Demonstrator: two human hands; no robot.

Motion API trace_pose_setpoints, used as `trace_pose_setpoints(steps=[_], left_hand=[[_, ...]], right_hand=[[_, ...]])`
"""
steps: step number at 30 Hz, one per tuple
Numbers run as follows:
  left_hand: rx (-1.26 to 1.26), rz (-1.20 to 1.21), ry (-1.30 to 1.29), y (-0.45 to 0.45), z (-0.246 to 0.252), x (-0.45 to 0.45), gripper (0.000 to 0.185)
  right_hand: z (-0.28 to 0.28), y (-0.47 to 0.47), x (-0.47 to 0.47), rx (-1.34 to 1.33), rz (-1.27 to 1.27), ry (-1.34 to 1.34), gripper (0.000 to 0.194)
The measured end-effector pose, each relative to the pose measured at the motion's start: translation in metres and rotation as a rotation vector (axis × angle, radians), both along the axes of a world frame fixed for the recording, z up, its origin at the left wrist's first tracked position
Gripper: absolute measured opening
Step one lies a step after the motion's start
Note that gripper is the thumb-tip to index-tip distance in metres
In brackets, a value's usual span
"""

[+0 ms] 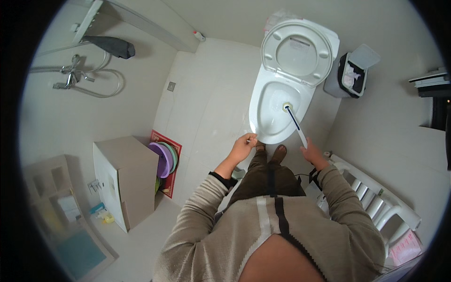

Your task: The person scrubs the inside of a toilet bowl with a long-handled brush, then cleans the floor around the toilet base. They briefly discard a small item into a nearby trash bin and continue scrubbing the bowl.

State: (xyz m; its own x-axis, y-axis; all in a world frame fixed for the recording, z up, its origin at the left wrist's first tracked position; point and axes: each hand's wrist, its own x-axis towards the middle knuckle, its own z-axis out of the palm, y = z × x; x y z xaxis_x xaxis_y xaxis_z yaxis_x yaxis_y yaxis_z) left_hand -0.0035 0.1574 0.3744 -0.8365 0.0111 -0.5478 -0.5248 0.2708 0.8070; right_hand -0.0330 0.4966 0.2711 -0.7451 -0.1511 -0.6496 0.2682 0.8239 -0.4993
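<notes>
My right hand (313, 154) is closed around the end of a toilet brush's white and dark blue handle (296, 126). The brush head (287, 107) is inside the bowl of a white toilet (254, 112), near its right inner wall. Raised against the tank is the toilet seat (269, 42) with the lid behind it. My left hand (243, 148) hovers by the front left of the toilet rim, its fingers bent inward. Whether something small sits between those fingers cannot be made out.
Right of the toilet stands a lidded waste bin (336, 84), its lid up. A white radiator (373, 172) runs along the right wall. To the left are a vanity cabinet (137, 187), purple basin (165, 162), red mat (178, 149) and shower mixer (72, 75). A bottle (199, 36) stands in the far corner.
</notes>
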Motion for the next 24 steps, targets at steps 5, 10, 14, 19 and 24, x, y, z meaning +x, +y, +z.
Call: trace_pose_setpoints(steps=[5,10,14,19,24], left_hand=[[0.080,0.087,-0.034,-0.007,-0.065,0.034,0.032],[0.009,0.078,-0.133,-0.017,-0.125,0.059,0.032],[-0.003,0.087,-0.163,-0.036,-0.142,0.078,0.034],[0.010,0.033,-0.145,-0.060,-0.144,0.074,0.033],[0.037,0.028,-0.191,-0.070,-0.148,0.061,0.031]], right_hand=[[-0.082,-0.039,-0.024,-0.125,0.027,-0.062,0.067],[-0.145,-0.083,-0.080,-0.016,-0.018,0.060,0.063],[-0.134,-0.102,-0.051,-0.023,-0.119,-0.074,0.061],[-0.127,-0.093,-0.020,0.003,-0.064,0.143,0.063],[-0.164,-0.106,-0.063,-0.098,-0.230,0.070,0.061]])
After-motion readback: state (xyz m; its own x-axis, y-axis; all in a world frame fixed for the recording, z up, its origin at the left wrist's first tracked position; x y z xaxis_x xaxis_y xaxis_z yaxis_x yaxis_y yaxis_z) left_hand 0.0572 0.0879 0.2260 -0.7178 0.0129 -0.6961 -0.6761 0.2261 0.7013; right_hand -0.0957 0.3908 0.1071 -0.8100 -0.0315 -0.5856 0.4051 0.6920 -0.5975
